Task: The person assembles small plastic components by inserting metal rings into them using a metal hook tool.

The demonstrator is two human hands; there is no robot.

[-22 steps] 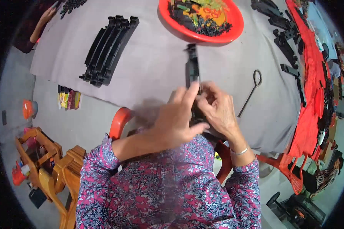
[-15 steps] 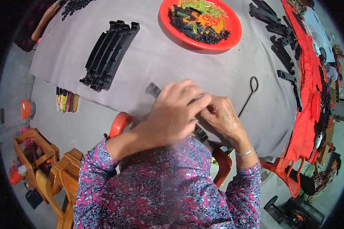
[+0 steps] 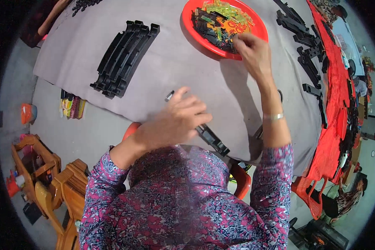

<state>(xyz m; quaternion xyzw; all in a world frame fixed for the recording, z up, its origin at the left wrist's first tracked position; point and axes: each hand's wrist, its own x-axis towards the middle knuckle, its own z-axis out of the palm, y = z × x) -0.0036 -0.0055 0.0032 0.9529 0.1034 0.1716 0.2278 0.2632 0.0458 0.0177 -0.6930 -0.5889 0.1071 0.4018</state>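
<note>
Clasping slim black strip (image 3: 213, 141) in left hand (image 3: 175, 118), curling right hand (image 3: 255, 56) over round red bowl (image 3: 187, 23) of black bits (image 3: 203, 31), glassy yellow pieces (image 3: 231, 11), unclear whether pinching.

Shirt (image 3: 187, 208): patterned, at six o'clock from where I watch, the print running all over the front.
Shirt colours: magenta pink, dark navy and greyish white, in small broken shapes packed tightly.
Left sleeve (image 3: 104, 187): at eight o'clock, long, same print, ending short of the hand.
Right sleeve (image 3: 273, 187): at four o'clock, matching, also ending short of the hand.
Bracelet (image 3: 273, 117): slim, silvery, at three o'clock.
Hands: left hand (image 3: 180, 114) and right hand (image 3: 256, 57) both bare.
</note>
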